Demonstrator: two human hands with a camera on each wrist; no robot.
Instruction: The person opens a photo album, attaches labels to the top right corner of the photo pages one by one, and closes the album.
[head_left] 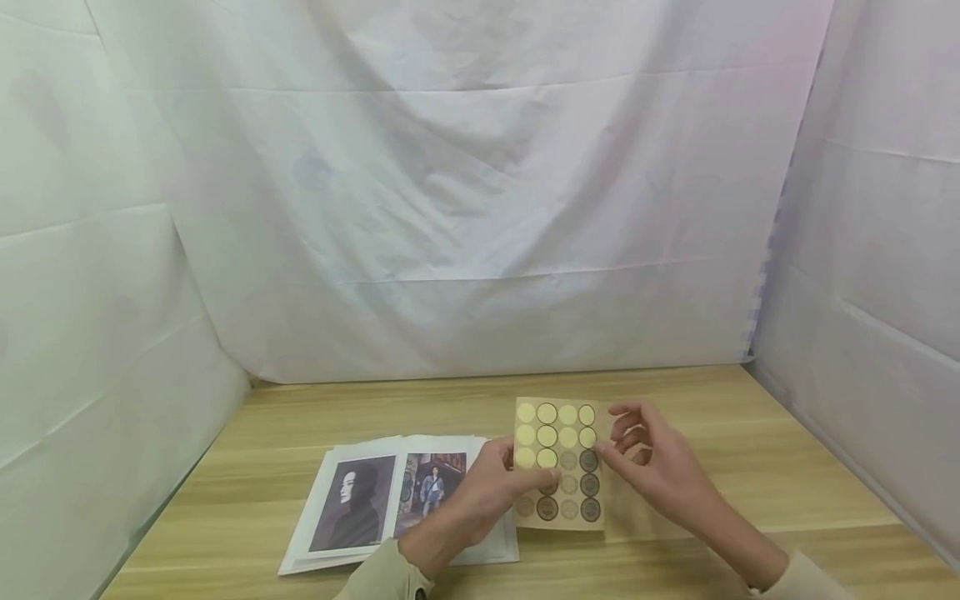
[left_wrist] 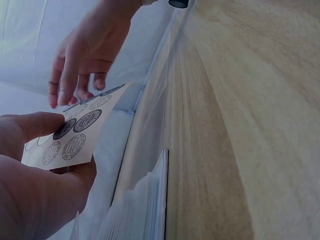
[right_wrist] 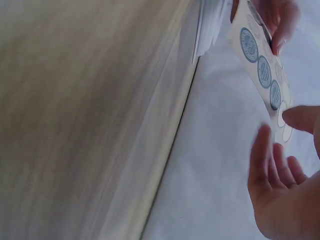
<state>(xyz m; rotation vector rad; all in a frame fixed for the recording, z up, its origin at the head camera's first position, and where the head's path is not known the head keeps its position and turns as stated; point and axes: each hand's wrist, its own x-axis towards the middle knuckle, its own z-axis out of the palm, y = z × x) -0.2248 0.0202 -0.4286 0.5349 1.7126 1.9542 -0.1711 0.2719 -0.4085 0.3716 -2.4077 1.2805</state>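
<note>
Above the wooden table [head_left: 315, 408], the left hand [head_left: 487, 492] pinched a sticker sheet [head_left: 558, 462] upright, beside 2 photo prints [head_left: 375, 500]. The right hand [head_left: 660, 467], fingers loosely spread, touched its right edge. A careless peel could probably tear or crease a sticker.

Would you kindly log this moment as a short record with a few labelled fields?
Setting: wooden table enclosed by white sheets
Left hand: left hand pinches the sticker sheet at its left edge, holding it above the table
Right hand: right hand at the sheet's right edge, fingers loosely curled by the stickers; contact unclear
Sticker sheet: tan, rows of round stickers, several upper-left spots look pale
Also on table: photo prints stacked, two portraits on top, left of the sheet
</note>
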